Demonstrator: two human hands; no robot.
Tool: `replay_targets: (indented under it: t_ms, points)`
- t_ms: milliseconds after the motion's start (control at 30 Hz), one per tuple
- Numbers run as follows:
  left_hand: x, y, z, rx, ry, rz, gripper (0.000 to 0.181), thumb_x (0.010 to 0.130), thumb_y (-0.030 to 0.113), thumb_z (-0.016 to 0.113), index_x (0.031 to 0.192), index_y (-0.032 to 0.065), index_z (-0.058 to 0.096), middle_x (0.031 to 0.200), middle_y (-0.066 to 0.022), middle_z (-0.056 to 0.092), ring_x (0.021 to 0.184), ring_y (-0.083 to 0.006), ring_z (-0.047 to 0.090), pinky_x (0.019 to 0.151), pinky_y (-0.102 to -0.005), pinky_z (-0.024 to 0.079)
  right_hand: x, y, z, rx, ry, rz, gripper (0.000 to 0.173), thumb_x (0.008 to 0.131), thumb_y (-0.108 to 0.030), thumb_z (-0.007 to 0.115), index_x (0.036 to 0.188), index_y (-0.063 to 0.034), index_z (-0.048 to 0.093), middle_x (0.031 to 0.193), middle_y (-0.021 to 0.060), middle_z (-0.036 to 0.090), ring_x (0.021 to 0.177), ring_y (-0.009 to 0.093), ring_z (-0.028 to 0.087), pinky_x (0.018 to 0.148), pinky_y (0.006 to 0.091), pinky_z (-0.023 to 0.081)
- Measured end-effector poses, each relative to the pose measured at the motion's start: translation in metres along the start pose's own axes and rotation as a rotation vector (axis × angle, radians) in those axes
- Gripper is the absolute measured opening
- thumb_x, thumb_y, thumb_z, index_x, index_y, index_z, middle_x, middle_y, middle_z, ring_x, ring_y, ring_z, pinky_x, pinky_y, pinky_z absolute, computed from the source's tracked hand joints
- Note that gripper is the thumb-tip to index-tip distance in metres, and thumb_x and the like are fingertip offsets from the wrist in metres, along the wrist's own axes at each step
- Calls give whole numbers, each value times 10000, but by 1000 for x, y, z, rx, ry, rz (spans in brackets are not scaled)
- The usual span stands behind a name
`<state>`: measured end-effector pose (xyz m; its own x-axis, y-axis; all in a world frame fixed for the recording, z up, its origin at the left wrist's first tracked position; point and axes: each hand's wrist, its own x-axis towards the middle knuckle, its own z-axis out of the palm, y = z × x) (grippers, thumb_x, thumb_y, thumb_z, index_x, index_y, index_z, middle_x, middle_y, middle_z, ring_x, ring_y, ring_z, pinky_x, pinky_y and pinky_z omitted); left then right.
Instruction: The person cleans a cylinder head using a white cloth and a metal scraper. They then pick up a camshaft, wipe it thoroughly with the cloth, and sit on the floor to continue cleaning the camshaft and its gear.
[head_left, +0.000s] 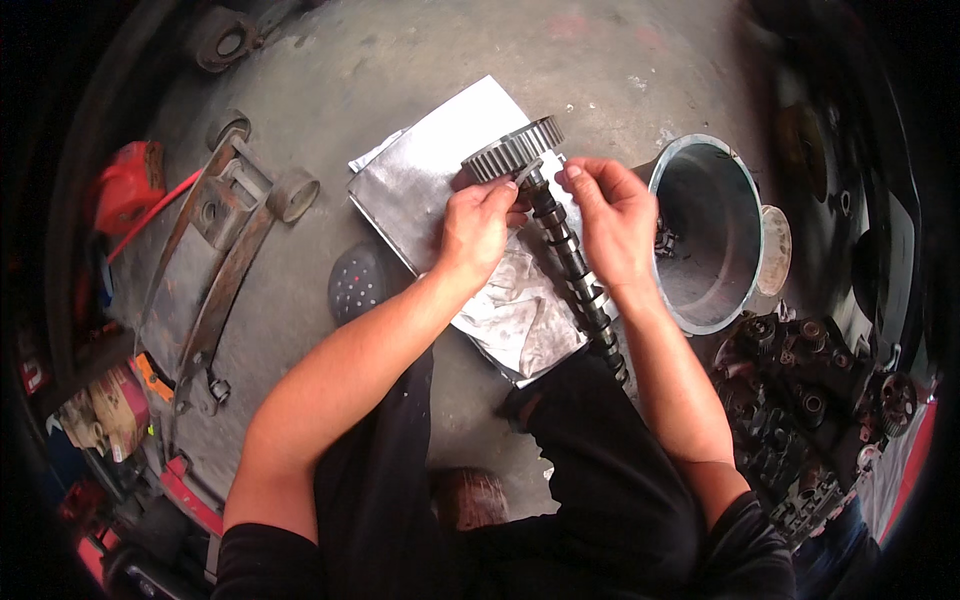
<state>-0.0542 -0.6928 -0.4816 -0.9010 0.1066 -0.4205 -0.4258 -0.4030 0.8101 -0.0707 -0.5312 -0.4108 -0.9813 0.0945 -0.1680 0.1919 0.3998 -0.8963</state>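
Note:
A metal camshaft (566, 238) with a toothed gear (517, 148) at its far end lies at a slant in front of me, its near end by my right knee. Just below the gear, my left hand (480, 221) pinches a small flat metal piece (529, 172) against the shaft. To the right of the gear is my right hand (613, 210), thumb and fingers drawn together; whether something small sits between them cannot be made out. Beneath the camshaft is a smudged, pale sheet (427, 154), with crumpled grey material (517, 307) on its nearer part.
A metal bucket (658, 169) lies tipped on the right, metal parts inside. Dark engine parts (795, 405) are piled at lower right. A floor jack (210, 262) stands left on the concrete floor (360, 82). My perforated shoe (358, 283) is beside the sheet.

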Motion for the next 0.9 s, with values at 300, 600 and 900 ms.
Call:
replay_targets:
  t_ms: [300,600,900]
  points:
    - [5,-17,-1,175,142,113,355,964,173,643,1209,-81,686,996,-135,758,889,-145,691,800,-282,545,27,45,27,218,-269,153,551,1022,-438,615,1314,29,612,1069,121,710,987,144,635,811,292,517]
    - [4,-9,1,133,103,94,362,944,144,666,1210,-101,670,1076,-151,741,963,-171,698,879,-308,557,31,39,23,236,-301,212,461,1007,-399,649,1216,9,689,980,49,717,855,117,624,774,284,500]
    - [-9,11,12,41,86,82,316,952,70,648,1209,-112,671,1054,-133,756,940,-124,694,828,-253,553,31,46,14,395,-433,341,496,962,-353,727,1290,12,656,1099,53,714,968,129,626,881,294,493]
